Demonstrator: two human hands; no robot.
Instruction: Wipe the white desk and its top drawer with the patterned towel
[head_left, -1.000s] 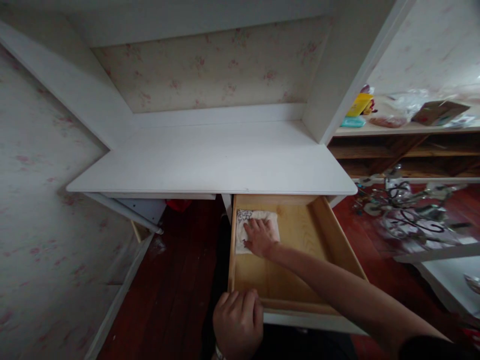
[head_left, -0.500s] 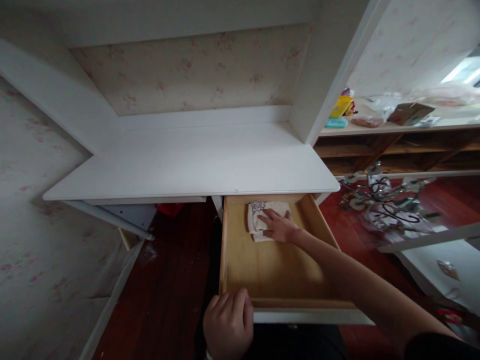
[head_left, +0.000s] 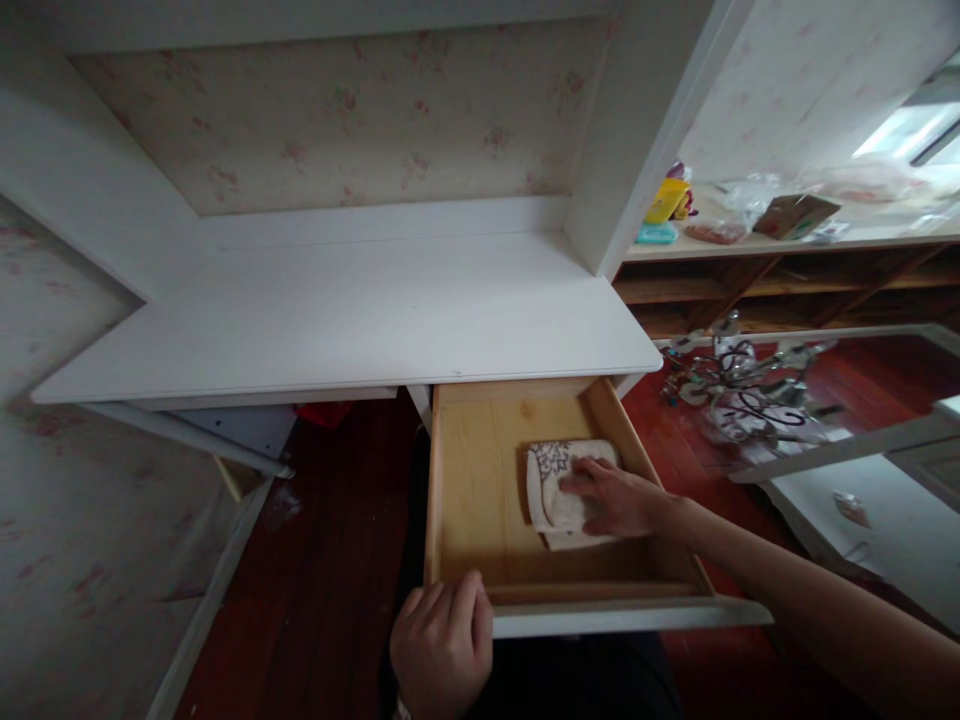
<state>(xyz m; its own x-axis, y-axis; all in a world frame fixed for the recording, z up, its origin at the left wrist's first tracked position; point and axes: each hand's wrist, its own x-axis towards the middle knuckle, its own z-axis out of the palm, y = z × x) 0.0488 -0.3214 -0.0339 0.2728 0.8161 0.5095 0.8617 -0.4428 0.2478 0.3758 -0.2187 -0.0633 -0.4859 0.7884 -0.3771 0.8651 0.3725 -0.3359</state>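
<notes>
A wooden drawer [head_left: 472, 480] stands pulled out from under a white desk [head_left: 352, 320]. Inside it lies a folded pale cloth [head_left: 551, 485] with a dark pattern, near the drawer's right side. My right hand [head_left: 611, 497] lies flat on the cloth, fingers stretched out and pressing it against the drawer bottom. My left hand [head_left: 442, 645] is curled over the left end of the drawer's white front panel [head_left: 622, 617], fingers closed on its edge.
Dark red wooden floor [head_left: 337, 560] lies under the desk. A metal chandelier-like object [head_left: 739, 390] rests on the floor at the right. Behind it a wooden shelf [head_left: 787, 270] carries a yellow item, a box and plastic bags. Floral wallpaper backs the desk.
My right hand has slid the cloth from the drawer's back left, across the back, to the front right. My left hand has stayed on the drawer front.
</notes>
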